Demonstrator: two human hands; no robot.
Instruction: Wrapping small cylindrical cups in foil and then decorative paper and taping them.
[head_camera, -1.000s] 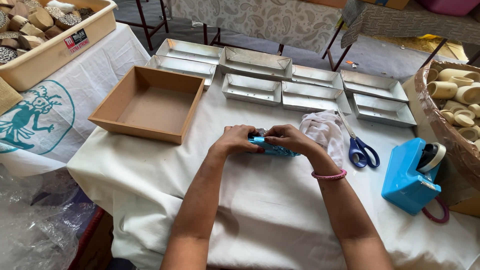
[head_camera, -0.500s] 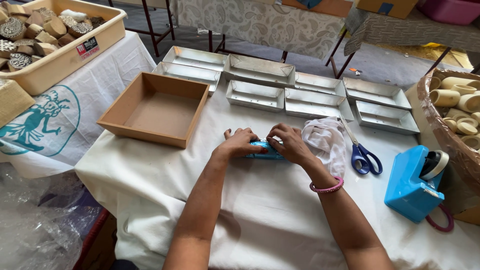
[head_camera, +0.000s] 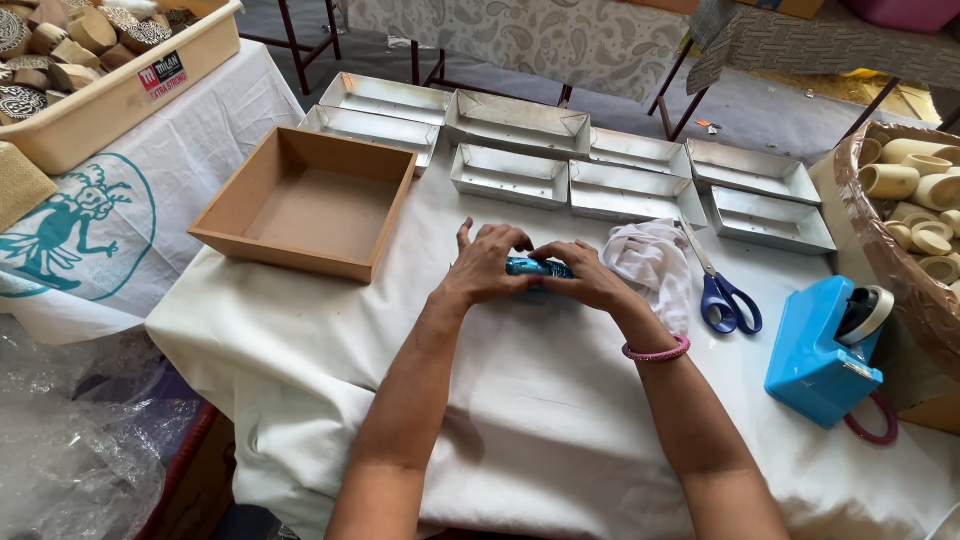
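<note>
Both hands meet in the middle of the surface (head_camera: 560, 440), which is covered with a white cloth. The left hand (head_camera: 487, 265) and the right hand (head_camera: 585, 278) are pressed from two sides around a small shiny blue packet (head_camera: 538, 268); the fingers are curled over it, so most of it is hidden. The packet lies on the cloth, between the hands, not lifted.

The blue covering already goes around the object, so I judge the wrapping is almost done, and only closing the ends or fixing it seems left. I cannot see any tape on it.

A crumpled white rag (head_camera: 652, 262) lies just beside the right hand, then scissors with blue handles (head_camera: 722, 292), and a blue tape dispenser (head_camera: 822, 352) stands further right. An open brown cardboard box (head_camera: 312, 203) is to the left, with nothing in it. Behind are several shallow metal trays (head_camera: 510, 175) in rows. A basket with pale cylinders (head_camera: 915, 200) is at the right edge.
</note>
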